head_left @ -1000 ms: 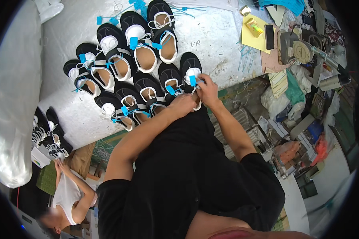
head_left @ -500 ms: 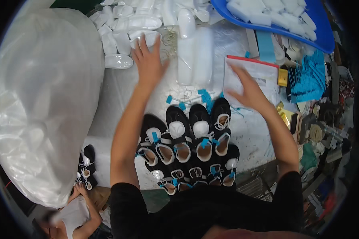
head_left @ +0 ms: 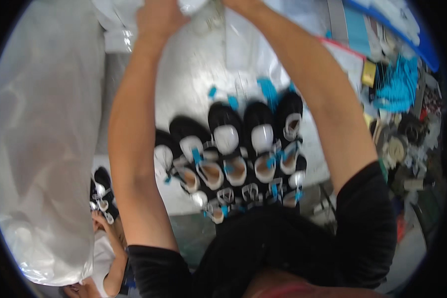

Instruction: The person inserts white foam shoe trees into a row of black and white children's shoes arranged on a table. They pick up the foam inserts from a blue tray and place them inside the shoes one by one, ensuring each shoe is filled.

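Both my arms stretch toward the far side of the metal table point(head_left: 191, 64). My left hand point(head_left: 161, 17) is at the top edge beside a glossy white shoe insert point(head_left: 191, 6); its fingers are cut off or blurred. Little of my right hand point(head_left: 239, 4) shows, just right of that insert, and its fingers are out of view. Between my forearms stand black shoes point(head_left: 226, 119) in rows, with white laces and blue tags. White inserts point(head_left: 226, 139) rest in several of them. Loose blue tags point(head_left: 267, 92) lie beyond the toes.
A big translucent plastic bag point(head_left: 44, 124) fills the left side. To the right are a red-edged pouch point(head_left: 352, 57), a yellow block point(head_left: 368, 73), a blue tag bundle point(head_left: 400, 87) and a blue tray point(head_left: 424, 42). At lower left another person point(head_left: 107, 253) handles black shoes point(head_left: 103, 187).
Both hands have reached farther forward, the right one also swinging left from near the pouch toward the left hand. The view has shifted, so the pile of inserts is mostly out of frame.
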The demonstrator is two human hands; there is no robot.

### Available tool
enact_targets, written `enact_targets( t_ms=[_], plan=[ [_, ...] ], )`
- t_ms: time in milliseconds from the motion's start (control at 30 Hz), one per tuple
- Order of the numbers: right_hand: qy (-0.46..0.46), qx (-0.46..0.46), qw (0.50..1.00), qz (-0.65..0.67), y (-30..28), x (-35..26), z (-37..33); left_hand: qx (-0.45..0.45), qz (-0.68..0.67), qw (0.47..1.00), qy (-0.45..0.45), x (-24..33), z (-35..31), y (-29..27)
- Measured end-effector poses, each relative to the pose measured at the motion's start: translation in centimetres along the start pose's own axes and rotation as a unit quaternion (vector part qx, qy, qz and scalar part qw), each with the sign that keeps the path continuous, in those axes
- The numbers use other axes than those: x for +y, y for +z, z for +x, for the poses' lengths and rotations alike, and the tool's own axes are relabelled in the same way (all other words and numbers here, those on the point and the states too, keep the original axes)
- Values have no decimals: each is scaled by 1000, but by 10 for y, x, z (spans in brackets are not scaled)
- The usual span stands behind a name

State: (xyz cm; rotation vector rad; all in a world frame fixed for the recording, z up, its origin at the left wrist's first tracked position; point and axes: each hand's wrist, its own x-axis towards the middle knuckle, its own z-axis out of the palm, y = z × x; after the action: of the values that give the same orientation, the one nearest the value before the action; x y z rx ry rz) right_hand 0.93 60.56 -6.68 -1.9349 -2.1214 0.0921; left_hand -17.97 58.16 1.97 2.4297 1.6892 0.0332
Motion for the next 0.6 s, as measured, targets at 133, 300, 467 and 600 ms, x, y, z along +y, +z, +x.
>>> enact_targets(
  t_ms=[133,300,467,600],
  plan=[
    [-125,118,964,205,-74,-15,-82,78,-342,928,-126,-3,-145,-26],
    [-65,-188,900,388,-259,-47,-342,27,-490,825,-279,51,-427,-47],
    [-72,-274,919,274,-250,-89,-560,-48,-432,820,-372,130,-553,-12],
    [-149,-208,961,105,-217,-97,-606,65,-362,886,-284,130,-578,35]
  ],
)
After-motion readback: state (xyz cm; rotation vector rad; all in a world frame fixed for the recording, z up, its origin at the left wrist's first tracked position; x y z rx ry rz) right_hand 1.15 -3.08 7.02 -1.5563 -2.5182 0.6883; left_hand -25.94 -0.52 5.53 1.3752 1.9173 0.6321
